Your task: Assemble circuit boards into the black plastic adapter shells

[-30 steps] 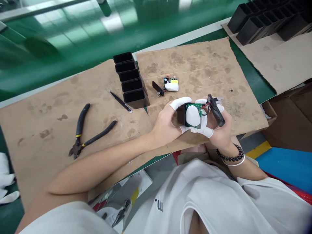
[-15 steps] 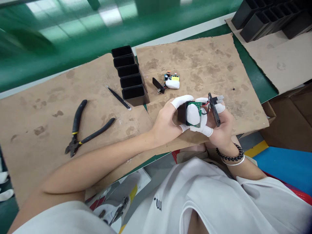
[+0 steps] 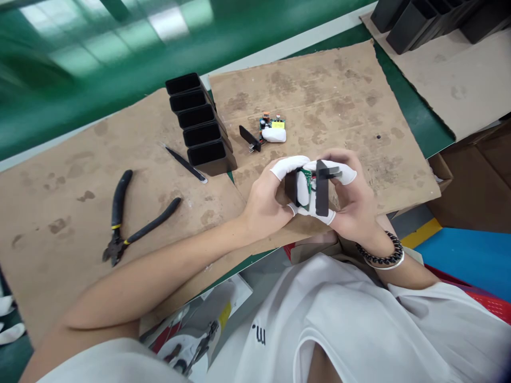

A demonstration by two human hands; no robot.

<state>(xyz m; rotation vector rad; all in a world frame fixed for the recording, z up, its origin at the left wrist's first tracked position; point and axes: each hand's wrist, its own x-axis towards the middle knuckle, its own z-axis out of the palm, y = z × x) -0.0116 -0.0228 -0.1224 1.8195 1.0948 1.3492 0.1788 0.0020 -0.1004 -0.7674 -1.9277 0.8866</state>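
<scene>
Your left hand (image 3: 263, 205) is closed around the black housing (image 3: 290, 186) — thumb on top, cot-covered fingers underneath. The green circuit board (image 3: 306, 177) sits at the housing's open mouth, partly out (can't tell how deep it's seated). Your right hand (image 3: 355, 205) pinches the black plug plate (image 3: 321, 189), turned edge-on, just beside the board, with its prongs pointing away from the board. The whole lot is between your two hands, over the near edge of the cardboard sheet (image 3: 339, 96) on the green counter (image 3: 423, 119).

Around it on the cardboard:
- spare board (image 3: 272, 130) with its own plate, just beyond your hands
- row of five empty housings (image 3: 199, 125) to the left of that
- tweezers (image 3: 184, 164) just beside the row
- cutters (image 3: 133, 218) lying open, well apart to the left
</scene>
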